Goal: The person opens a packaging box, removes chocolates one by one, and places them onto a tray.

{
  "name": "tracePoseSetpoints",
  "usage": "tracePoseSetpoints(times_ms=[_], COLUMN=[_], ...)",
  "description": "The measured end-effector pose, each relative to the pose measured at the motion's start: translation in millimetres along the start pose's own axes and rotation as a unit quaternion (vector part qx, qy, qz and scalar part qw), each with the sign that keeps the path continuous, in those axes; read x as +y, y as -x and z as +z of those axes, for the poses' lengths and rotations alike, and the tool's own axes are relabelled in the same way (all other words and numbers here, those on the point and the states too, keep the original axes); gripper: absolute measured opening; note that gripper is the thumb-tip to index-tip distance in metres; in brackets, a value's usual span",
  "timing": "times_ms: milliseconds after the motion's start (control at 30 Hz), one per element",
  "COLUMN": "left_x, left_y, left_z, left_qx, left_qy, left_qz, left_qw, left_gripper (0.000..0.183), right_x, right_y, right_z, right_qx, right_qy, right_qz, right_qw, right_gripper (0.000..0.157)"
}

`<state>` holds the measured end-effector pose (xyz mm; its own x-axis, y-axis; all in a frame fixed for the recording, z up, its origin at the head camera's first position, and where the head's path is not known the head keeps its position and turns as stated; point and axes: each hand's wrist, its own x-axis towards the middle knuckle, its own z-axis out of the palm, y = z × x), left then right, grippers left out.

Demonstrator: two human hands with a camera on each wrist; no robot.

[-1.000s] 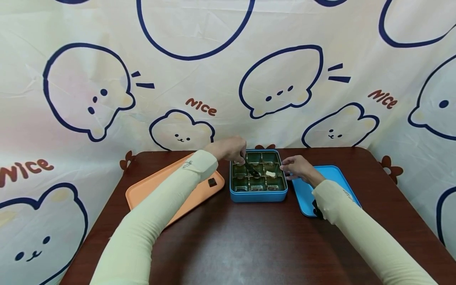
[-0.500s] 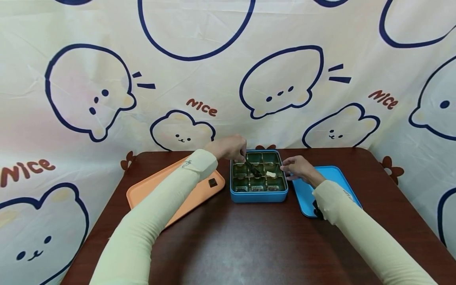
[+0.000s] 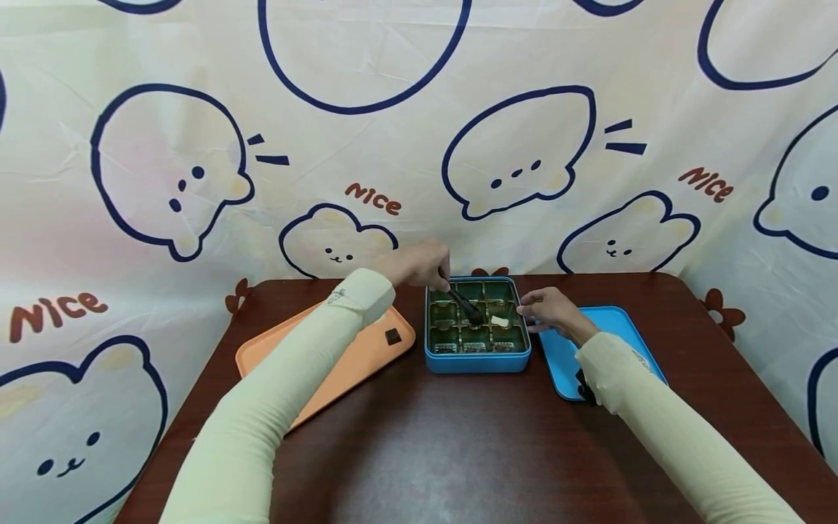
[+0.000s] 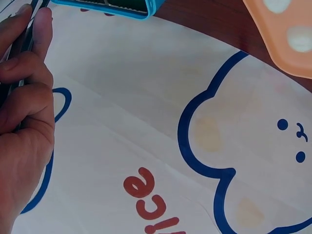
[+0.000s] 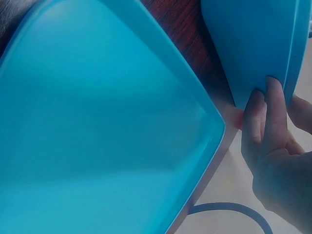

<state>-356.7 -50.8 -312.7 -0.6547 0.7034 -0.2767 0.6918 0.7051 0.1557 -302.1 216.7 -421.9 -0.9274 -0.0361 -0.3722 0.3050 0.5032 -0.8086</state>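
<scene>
In the head view, black tongs (image 3: 465, 302) slant down into a blue box (image 3: 478, 364) with a gold-green insert split into several square compartments. My left hand (image 3: 419, 263) grips them by the upper end, fingers curled round both arms in the left wrist view. The tips sit at the middle compartment, where I cannot tell whether they hold a dark piece. One small white piece (image 3: 500, 321) lies in the compartment right of it. At the box's right side, my right hand (image 3: 553, 311) holds the wall, fingers outside and thumb at the rim in the right wrist view.
An orange tray (image 3: 347, 367) left of the box bears a small dark square piece (image 3: 393, 337). Right of the box lies a flat blue lid (image 3: 612, 320), partly under the right forearm, with something black (image 3: 585, 393) beside it. A patterned cloth hangs behind the table (image 3: 458, 444).
My left hand has shifted slightly up and left, while the tongs' tips have edged right within the box. The right hand keeps its place on the box wall.
</scene>
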Motion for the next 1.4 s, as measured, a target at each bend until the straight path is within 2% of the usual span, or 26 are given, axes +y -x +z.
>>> tracePoseSetpoints(times_ms=[300,533,667,867,1133,1267,1400], left_x=[-4.5,-14.6,-25.0,-39.9,-57.2,-64.9,-72.3], left_y=[7.3,22.2,33.0,46.8,62.8,70.9,79.0], left_z=[-10.9,-19.2,-21.0,-21.7,-17.8,-15.4,-13.6], left_qx=[0.010,0.033,0.046,0.057,0.072,0.073,0.066], left_qy=[0.007,0.019,0.026,0.023,0.009,0.014,0.022], left_qz=[0.002,0.015,0.008,-0.015,-0.016,-0.026,-0.038], left_qw=[0.9999,0.9992,0.9986,0.9980,0.9972,0.9969,0.9969], left_gripper=[0.025,0.031,0.029,0.026,0.022,0.019,0.025], right_x=[-0.2,0.2,0.3,-0.6,-1.6,-1.4,-1.5], right_y=[-0.2,-0.2,0.2,1.1,1.1,0.2,-0.3], right_z=[1.0,0.2,0.1,-0.4,-0.2,0.5,0.7], right_qx=[0.000,0.002,0.000,-0.003,-0.001,0.003,0.005], right_qy=[0.004,0.006,0.004,0.002,0.003,0.006,0.007], right_qz=[0.001,0.001,0.001,0.001,-0.001,0.002,0.004], right_qw=[1.000,1.000,1.000,1.000,1.000,1.000,1.000], right_gripper=[0.045,0.044,0.044,0.043,0.043,0.043,0.043])
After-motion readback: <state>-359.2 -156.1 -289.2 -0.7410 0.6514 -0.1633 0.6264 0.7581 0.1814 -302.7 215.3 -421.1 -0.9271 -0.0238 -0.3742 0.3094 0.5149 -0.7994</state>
